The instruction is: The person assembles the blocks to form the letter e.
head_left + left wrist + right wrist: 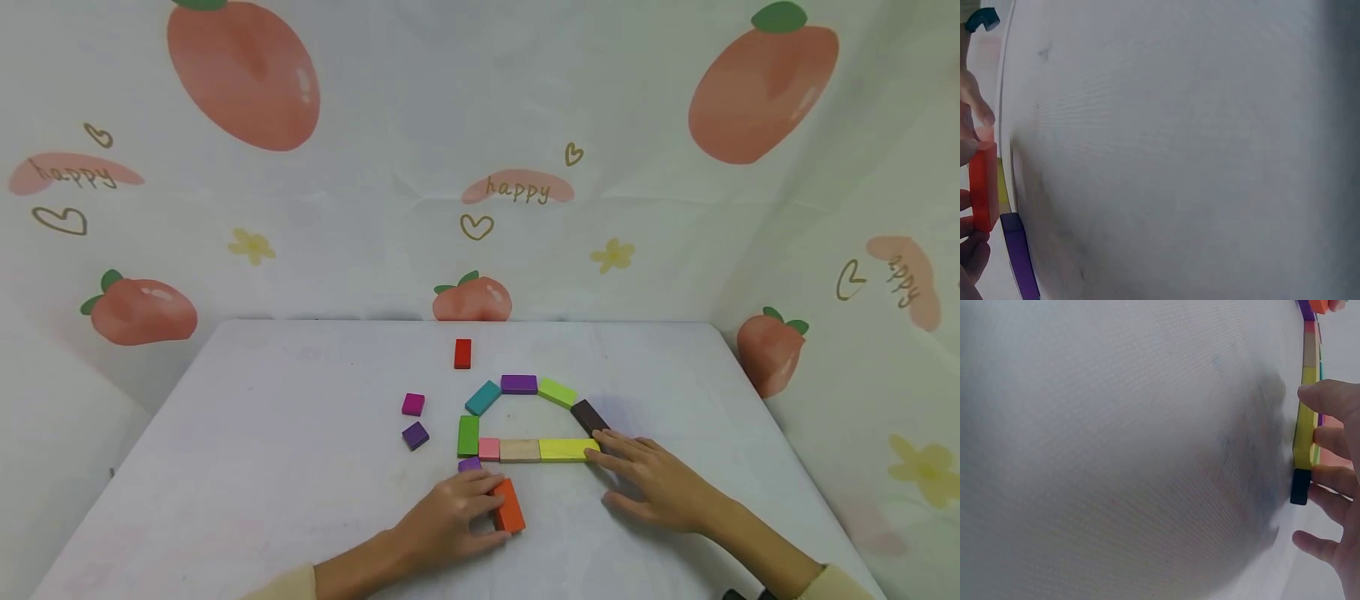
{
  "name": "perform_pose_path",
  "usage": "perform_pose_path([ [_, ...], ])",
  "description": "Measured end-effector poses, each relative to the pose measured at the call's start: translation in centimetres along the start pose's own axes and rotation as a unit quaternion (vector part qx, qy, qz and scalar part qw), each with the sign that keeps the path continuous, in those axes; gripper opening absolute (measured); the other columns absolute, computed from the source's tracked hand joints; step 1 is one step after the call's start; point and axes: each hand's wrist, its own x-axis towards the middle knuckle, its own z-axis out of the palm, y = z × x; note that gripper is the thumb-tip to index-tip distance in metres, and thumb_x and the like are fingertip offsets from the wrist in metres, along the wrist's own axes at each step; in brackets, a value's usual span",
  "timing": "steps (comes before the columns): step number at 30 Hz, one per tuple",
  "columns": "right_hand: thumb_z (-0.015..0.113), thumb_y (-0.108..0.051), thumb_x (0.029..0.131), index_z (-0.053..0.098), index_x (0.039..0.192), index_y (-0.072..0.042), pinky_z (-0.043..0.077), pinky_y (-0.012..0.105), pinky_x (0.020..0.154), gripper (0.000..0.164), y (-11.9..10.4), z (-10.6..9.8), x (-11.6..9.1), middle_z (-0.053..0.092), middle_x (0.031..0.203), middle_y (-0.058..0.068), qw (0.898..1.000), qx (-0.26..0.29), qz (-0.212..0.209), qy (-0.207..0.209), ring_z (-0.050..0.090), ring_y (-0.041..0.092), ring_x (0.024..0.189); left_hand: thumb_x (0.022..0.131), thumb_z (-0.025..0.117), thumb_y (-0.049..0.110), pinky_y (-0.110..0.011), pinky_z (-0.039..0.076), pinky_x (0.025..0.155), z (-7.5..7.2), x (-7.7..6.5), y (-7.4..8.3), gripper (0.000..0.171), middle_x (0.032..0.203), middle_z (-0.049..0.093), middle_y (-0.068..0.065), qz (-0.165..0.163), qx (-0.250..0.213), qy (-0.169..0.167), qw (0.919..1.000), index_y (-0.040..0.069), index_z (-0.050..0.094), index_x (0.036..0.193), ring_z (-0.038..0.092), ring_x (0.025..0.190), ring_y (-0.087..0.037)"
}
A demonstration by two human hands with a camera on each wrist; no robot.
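Observation:
In the head view my left hand (448,515) pinches an orange block (511,508) between thumb and fingers, in front of the row of blocks. The same orange block (984,187) shows at the left edge of the left wrist view. Just beyond those fingers lies a purple block (469,464), partly hidden. My right hand (652,483) rests its extended fingertips at the right end of the yellow block (567,451) and by the black block (589,417). Beside the yellow one are a plain wood block (519,451) and a pink block (489,450).
Green (468,437), teal (483,398), purple (519,384) and lime (557,392) blocks curve round to the black one, forming a ring. Loose red (462,354), magenta (413,404) and dark purple (416,436) blocks lie left and behind on the white table (300,433). A printed curtain (360,250) stands behind.

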Motion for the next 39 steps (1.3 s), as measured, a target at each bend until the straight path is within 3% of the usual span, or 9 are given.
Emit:
perform_pose_path([
  [8,0.073,-0.039,0.089,0.061,0.138,-0.016,0.051,0.052,0.094,0.055,-0.04,0.03,0.02,0.052,0.147,0.013,1.0,0.004,0.007,-0.01,0.051,0.031,0.132,0.087,0.077,0.038,-0.032,0.051,0.097,0.06,0.02,0.57,0.036,0.121,0.07,-0.005,0.026,0.032,-0.037,0.9985,0.01,0.077,0.109,0.065,0.111,-0.016],
  [17,0.074,-0.038,0.088,0.062,0.136,-0.016,0.051,0.052,0.093,0.054,-0.2,-0.06,0.0,0.053,0.145,0.013,1.0,0.004,0.006,-0.004,0.052,0.031,0.131,0.088,0.072,0.048,-0.044,0.046,0.099,0.47,-0.17,0.42,0.034,0.11,0.074,0.003,0.095,0.097,-0.052,0.9894,0.016,0.078,0.096,0.064,0.099,-0.011],
  [26,0.074,-0.038,0.088,0.062,0.136,-0.015,0.051,0.052,0.093,0.054,-0.21,-0.09,-0.05,0.053,0.145,0.013,1.0,0.001,0.003,-0.001,0.052,0.031,0.13,0.09,0.073,0.026,-0.049,0.042,0.104,0.36,-0.42,-0.12,0.016,0.111,0.073,0.005,0.106,0.106,-0.058,0.987,0.018,0.078,0.103,0.061,0.104,-0.012],
  [39,0.075,-0.036,0.088,0.062,0.136,-0.015,0.052,0.051,0.092,0.054,-0.05,-0.04,-0.18,0.053,0.145,0.013,1.0,0.0,-0.005,0.013,0.053,0.031,0.13,0.09,0.075,0.032,-0.048,0.044,0.101,0.58,-0.36,-0.32,0.015,0.096,0.07,0.007,0.099,0.107,-0.016,0.9891,0.018,0.077,0.095,0.058,0.102,-0.011],
])
